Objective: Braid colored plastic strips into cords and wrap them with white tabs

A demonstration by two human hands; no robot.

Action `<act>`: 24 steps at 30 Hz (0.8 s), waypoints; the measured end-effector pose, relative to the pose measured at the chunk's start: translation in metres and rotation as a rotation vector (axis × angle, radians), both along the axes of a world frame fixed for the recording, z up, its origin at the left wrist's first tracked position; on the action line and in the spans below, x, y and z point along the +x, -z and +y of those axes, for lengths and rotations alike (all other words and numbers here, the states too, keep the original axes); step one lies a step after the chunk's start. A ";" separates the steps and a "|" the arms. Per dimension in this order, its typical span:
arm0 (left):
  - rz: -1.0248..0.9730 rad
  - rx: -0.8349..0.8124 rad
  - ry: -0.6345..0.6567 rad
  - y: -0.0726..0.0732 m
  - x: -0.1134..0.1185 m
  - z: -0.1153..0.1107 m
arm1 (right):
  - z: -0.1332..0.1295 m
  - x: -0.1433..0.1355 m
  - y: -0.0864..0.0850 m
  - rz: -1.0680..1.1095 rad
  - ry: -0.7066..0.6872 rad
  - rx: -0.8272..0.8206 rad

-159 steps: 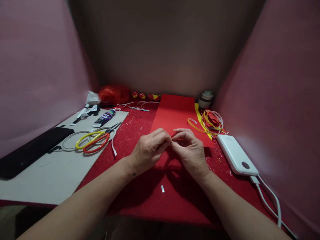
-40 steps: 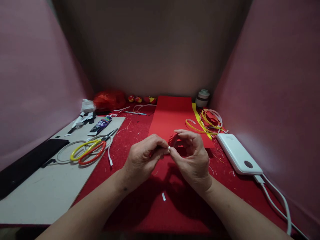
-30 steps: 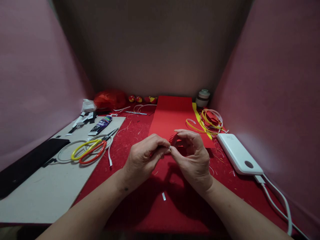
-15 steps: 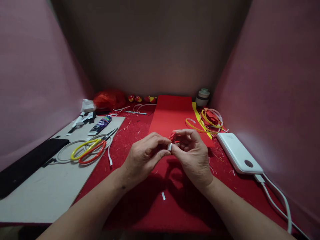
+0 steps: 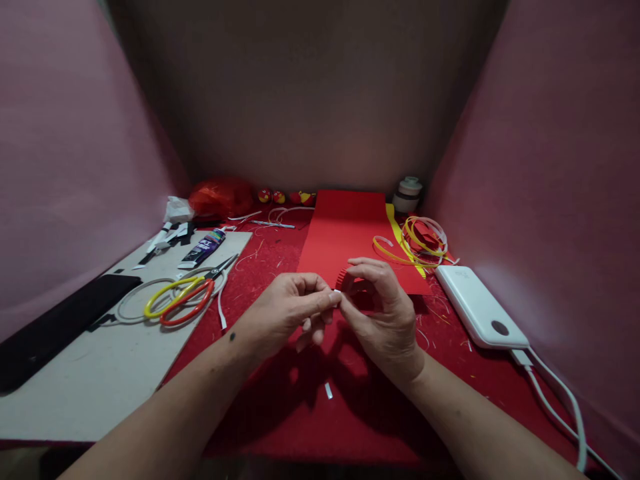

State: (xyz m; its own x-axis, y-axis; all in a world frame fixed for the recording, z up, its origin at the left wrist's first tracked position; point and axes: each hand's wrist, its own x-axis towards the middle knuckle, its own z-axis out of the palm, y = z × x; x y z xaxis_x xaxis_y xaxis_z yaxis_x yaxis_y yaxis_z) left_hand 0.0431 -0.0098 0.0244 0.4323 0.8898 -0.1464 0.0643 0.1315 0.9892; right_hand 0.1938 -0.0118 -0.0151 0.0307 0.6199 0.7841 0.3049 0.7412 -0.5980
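Note:
Over the red cloth, my left hand [image 5: 295, 308] and my right hand [image 5: 381, 313] meet fingertip to fingertip. A small red ridged paper piece [image 5: 341, 277] is pinched between the right thumb and fingers, partly hidden by them. At its lower edge shows a short white strip [image 5: 337, 291], gripped by my left thumb and forefinger; most of it is covered. A loose white strip [image 5: 329, 391] lies on the cloth below the hands.
Scissors [image 5: 180, 300] and a glue tube [image 5: 203, 248] rest on a pale board [image 5: 125, 373] at left, beside a black case [image 5: 65, 327]. Red corrugated sheets [image 5: 350, 227] lie ahead. Coiled paper strips [image 5: 425, 239] and a white power bank [image 5: 480, 307] with a cable are at right.
My left hand has turned, its forefinger now lying straighter over the white strip and its lower fingers hanging down. Less of the white strip shows. The right hand keeps hold of the red piece.

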 end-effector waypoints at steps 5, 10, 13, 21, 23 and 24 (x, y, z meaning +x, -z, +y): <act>-0.091 -0.036 -0.002 0.002 -0.001 0.001 | -0.001 0.000 -0.001 -0.027 -0.008 -0.007; -0.084 -0.019 0.007 0.003 -0.001 0.000 | 0.002 -0.003 0.008 0.095 -0.015 -0.099; -0.062 0.007 0.002 0.003 -0.001 0.000 | 0.003 -0.004 0.012 0.107 -0.004 -0.147; -0.030 0.063 -0.097 0.003 -0.001 0.000 | 0.004 -0.004 0.017 0.140 -0.015 -0.187; -0.017 0.173 -0.167 0.002 0.002 -0.002 | 0.004 -0.004 0.018 0.146 -0.023 -0.194; -0.001 0.251 -0.199 0.002 0.004 -0.003 | 0.005 -0.003 0.018 0.148 -0.026 -0.195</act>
